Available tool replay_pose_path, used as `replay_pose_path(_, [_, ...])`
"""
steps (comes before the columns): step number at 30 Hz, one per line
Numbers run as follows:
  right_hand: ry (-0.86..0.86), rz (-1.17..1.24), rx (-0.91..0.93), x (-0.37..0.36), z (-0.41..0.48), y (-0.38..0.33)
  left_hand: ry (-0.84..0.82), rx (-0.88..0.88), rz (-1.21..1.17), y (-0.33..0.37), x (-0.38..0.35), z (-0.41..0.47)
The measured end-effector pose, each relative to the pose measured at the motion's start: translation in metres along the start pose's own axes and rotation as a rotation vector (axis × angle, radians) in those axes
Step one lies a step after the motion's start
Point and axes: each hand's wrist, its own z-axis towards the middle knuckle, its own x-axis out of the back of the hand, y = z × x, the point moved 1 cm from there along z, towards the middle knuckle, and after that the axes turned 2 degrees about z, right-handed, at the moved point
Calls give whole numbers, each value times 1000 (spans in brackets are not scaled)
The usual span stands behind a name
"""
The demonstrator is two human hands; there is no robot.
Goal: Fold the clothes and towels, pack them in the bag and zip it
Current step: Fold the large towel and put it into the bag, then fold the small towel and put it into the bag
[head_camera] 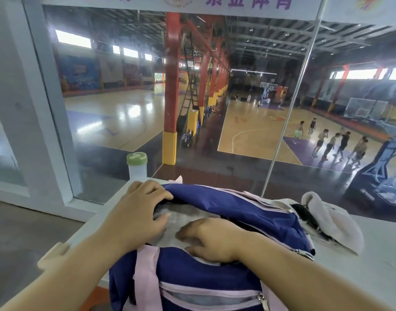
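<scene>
While the L hand (136, 212) grips the bag's (248, 212) top flap & holds it up, the R hand (207, 239) lies flat, fingers loose, on grey cloth (183, 215) inside. Bag sits on a white table (371, 265). White towel (331, 221) lies just beside it, R side. Bottle (137, 166) stands behind, near L hand.

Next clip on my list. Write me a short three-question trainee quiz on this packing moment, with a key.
1. True or false: the blue bag is zipped shut.
2. The right hand is: A) pulling a zipper B) pressing on the grey cloth inside the bag C) hanging idle.
3. Fill in: the bottle by the window has a ____ lid.
Key: 1 false, since the left hand holds its flap open; 2 B; 3 green.
</scene>
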Motion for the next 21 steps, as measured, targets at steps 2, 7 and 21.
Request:
replay_pose_path(2, [68,10,13,11,-22,3,-23,-50,-29,15,1,5])
replay_pose_path(7, [282,94,-18,35,-96,31,-82,-131,-133,59,-11,13])
replay_pose_path(21, [405,230,-840,-11,-265,224,-296,-301,-311,239,-115,110])
